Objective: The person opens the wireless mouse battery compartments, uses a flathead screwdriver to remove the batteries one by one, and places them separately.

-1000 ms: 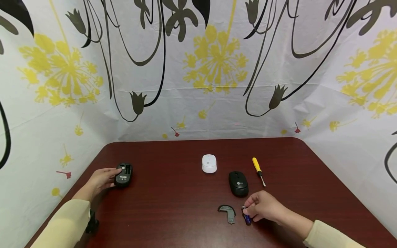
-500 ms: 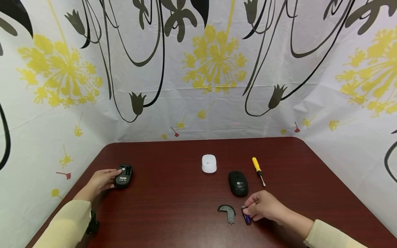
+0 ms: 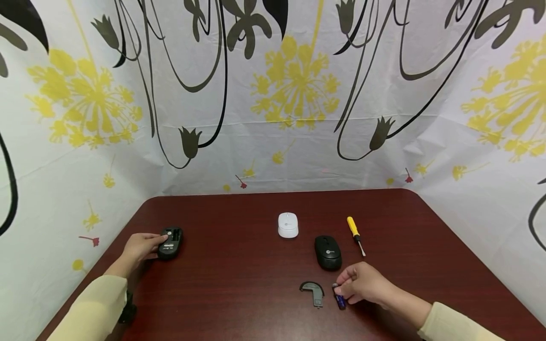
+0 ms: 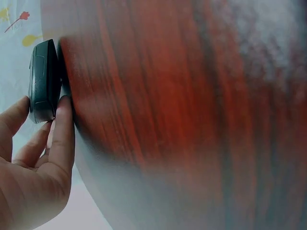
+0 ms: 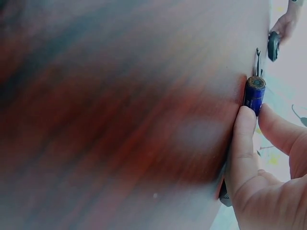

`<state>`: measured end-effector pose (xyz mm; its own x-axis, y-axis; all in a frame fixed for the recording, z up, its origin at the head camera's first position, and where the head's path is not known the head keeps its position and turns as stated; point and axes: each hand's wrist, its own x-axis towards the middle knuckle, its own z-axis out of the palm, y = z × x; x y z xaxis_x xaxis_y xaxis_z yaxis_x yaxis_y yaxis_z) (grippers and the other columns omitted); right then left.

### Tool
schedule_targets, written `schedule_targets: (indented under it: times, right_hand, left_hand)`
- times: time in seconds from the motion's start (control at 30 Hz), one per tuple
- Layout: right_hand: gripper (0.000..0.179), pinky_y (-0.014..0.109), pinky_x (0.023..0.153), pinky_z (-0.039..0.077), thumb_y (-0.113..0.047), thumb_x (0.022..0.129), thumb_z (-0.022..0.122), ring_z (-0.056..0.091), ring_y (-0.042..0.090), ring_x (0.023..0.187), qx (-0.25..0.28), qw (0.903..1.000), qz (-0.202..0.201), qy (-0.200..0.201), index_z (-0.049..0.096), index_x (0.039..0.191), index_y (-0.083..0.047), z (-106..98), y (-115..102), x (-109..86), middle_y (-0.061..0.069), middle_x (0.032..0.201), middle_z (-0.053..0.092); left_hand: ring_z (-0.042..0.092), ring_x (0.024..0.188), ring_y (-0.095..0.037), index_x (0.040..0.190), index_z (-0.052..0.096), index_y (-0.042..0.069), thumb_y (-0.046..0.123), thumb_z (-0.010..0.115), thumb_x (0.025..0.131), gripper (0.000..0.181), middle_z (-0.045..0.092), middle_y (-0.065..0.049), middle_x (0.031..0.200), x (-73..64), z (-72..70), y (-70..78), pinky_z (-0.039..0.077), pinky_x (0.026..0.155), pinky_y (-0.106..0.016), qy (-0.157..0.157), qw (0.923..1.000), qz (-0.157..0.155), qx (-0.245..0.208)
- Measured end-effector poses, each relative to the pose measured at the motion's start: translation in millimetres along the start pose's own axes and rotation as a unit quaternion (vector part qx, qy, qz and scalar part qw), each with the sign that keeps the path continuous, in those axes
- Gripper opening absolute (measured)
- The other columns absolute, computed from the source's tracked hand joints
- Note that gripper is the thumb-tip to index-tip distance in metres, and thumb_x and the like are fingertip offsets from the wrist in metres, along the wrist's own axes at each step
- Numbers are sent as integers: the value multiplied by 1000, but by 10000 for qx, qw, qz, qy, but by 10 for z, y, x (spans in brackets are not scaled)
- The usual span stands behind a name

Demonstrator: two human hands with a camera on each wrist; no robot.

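Observation:
At the table's left side, my left hand (image 3: 138, 248) grips a black computer mouse (image 3: 169, 248) with its underside up and the battery bay uncovered. In the left wrist view the mouse (image 4: 44, 84) shows edge-on, pinched between thumb and fingers close over the table. My right hand (image 3: 362, 284) pinches a blue battery (image 3: 340, 301) near the front right. The right wrist view shows the battery's end (image 5: 256, 82) beyond the fingertips, close to the tabletop. Left of the battery lies a grey-black battery cover (image 3: 317, 294).
A second black mouse (image 3: 328, 253) rests beyond my right hand, with a white mouse (image 3: 287, 225) farther back. To their right lies a yellow-handled screwdriver (image 3: 353, 228). All are on the dark red wooden table (image 3: 230, 284), before a flower-patterned cloth (image 3: 256, 156).
My left hand and the mouse in it have shifted only very slightly. The right hand keeps its pinch on the battery in the same place.

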<state>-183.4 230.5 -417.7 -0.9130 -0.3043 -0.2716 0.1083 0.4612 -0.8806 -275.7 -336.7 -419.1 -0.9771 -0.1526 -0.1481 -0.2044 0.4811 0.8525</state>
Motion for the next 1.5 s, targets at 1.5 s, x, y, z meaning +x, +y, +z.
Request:
schedule_targets:
  times: [1.5]
  right_hand:
    - [26,39,65,59,-11,84,76,66,23,76,77,9999,-125,64,64,98,8,-163,-113,-21,9,82,67]
  left_hand:
    - [58,113,-37,132,53,-7,42,58,96,61,55,-27,129,-115,58,423,57,80,-35,510,9964,654,174]
